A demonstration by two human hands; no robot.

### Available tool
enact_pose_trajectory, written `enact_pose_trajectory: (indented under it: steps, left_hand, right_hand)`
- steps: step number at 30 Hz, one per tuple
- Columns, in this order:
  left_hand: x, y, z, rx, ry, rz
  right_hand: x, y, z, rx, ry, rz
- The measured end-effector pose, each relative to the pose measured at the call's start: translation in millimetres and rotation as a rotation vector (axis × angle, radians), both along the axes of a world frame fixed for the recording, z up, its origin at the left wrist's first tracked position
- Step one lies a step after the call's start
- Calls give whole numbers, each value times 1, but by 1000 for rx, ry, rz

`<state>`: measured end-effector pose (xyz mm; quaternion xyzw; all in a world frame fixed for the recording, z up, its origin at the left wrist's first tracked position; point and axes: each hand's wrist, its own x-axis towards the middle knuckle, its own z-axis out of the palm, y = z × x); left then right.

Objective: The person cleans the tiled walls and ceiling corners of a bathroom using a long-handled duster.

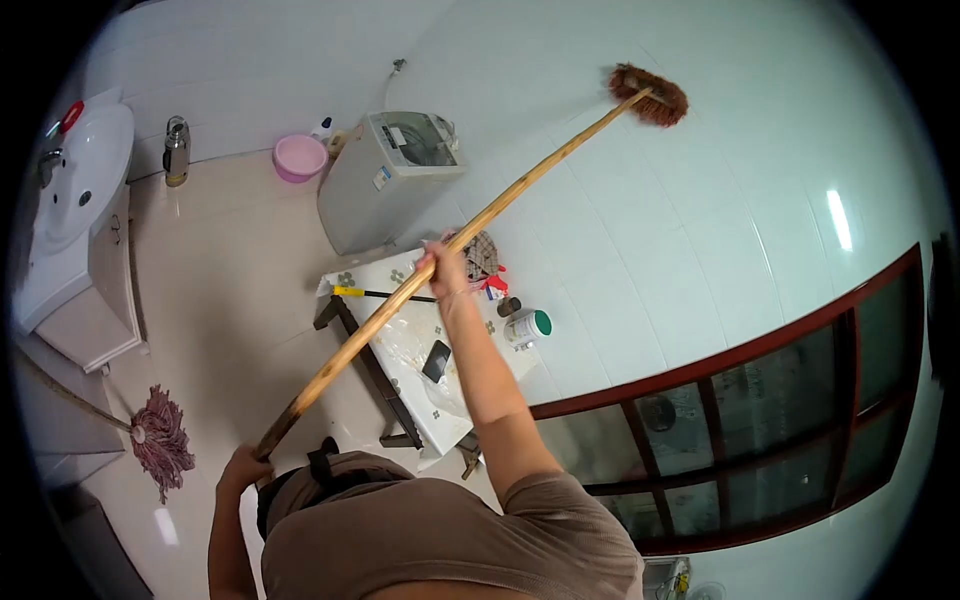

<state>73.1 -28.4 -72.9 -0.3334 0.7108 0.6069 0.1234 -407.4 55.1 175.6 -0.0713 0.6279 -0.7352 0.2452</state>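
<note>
Long-handled mop (400,297) is running diagonally across the frame, its shaggy head (650,95) sitting at the pale tiled wall (600,230), upper right — whether it is pressing, I am not able to tell. Watching from a distance, I am seeing the right hand (442,268) holding the pole (520,187) mid-frame and the left hand (243,469) gripping its dark end, lower left. If the right hand were slipping, the pole could — I am judging — be hitting the phone (436,361) or green-lidded tub (522,328) below. The wood is looking yellowish and knotty, the head reddish-brown.
</note>
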Motion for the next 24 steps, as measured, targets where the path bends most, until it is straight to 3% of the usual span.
enact_pose_trajectory:
  steps: [2,4,6,11,13,17,24]
  left_hand:
    - [36,-4,14,-94,-170,-14]
    - [85,1,-34,-162,-213,-39]
    - [119,13,-35,-192,-270,-30]
    - [171,27,4,-221,-425,-19]
    - [178,31,36,-311,-484,148]
    - [219,20,25,-280,-505,168]
    - [245,-6,71,-394,-672,156]
  right_hand:
    - [28,3,-42,1,-78,54]
    - [58,8,-76,-2,-142,79]
    - [83,15,-100,27,-221,82]
    - [127,23,-149,34,-391,42]
    - [139,25,-164,32,-409,64]
    - [158,24,-196,2,-563,84]
    - [200,34,-236,21,-873,28]
